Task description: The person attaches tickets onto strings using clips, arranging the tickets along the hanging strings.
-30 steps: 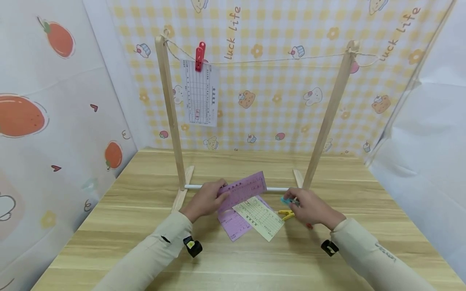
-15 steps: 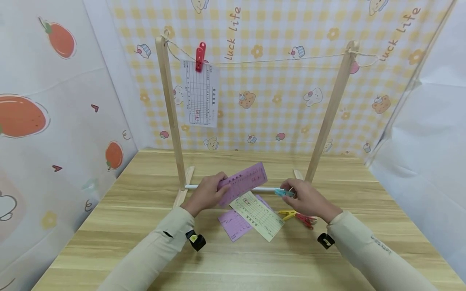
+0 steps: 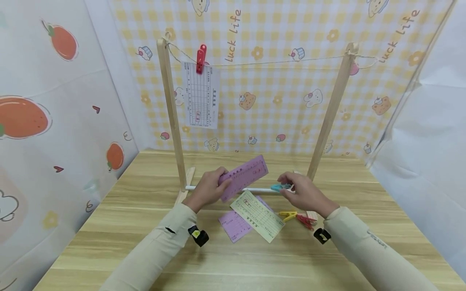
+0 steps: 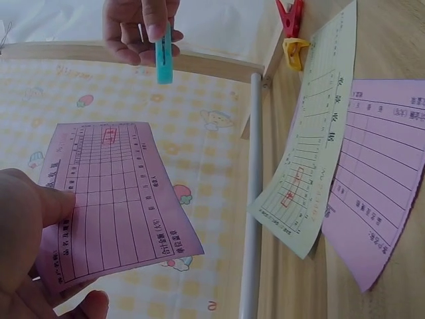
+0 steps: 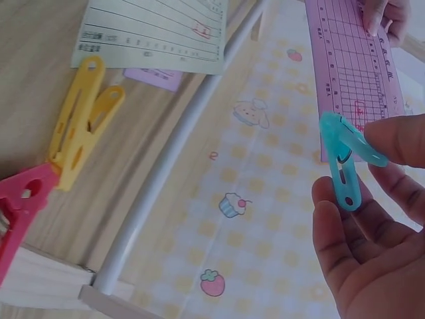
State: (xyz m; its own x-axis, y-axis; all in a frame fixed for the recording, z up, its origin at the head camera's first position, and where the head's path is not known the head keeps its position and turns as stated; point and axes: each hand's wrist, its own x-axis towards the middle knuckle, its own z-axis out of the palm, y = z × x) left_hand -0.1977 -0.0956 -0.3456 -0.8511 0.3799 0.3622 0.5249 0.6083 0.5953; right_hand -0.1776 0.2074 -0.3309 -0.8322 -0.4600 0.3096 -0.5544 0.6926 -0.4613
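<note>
Between thumb and fingers, my left hand [image 3: 209,188] pinches one end of a pink receipt slip [image 3: 245,176], lifted above the table and tilted. My right hand [image 3: 305,192] holds a blue clothespin [image 5: 342,156] by its legs, to the right of that slip and apart from it. On the table below, a pale green slip [image 3: 258,216] overlaps another pink slip [image 3: 234,227]. A yellow clothespin [image 5: 83,123] and a red clothespin [image 3: 306,221] lie under my right hand, touching each other.
A wooden frame with a left post [image 3: 170,113] and a right post [image 3: 331,113] stands behind, joined low by a white rod [image 3: 260,189]. A string [image 3: 276,62] spans the top. A red clothespin [image 3: 201,59] fixes a white slip [image 3: 202,97] to it.
The right hand has lifted the blue clothespin off the table, up and leftward, uncovering the red one below. The left hand has raised the pink slip slightly.
</note>
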